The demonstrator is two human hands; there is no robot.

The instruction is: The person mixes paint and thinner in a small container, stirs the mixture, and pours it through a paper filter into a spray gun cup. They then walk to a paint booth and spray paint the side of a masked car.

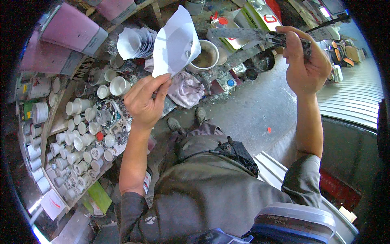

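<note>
My left hand (146, 97) pinches the lower edge of a white paper paint strainer (172, 44), a flattened cone held up in front of me. Raised on the right, my right hand (306, 61) is closed around the end of a long, flat, paint-stained mixing stick (239, 34). The stick points left across the bench, its tip near the strainer. Behind the strainer a white tub (214, 61) with greyish contents stands on the bench, partly covered by the paper. A stack of similar paper strainers (134, 44) lies to the left.
Many white cups (83, 141) crowd the shelf at left, with pink-purple tins (73, 30) above. A crumpled rag (187, 89) lies at the bench edge. Green-and-white cans (256, 18) stand at the far right of the bench. A respirator (294, 219) shows at the lower edge.
</note>
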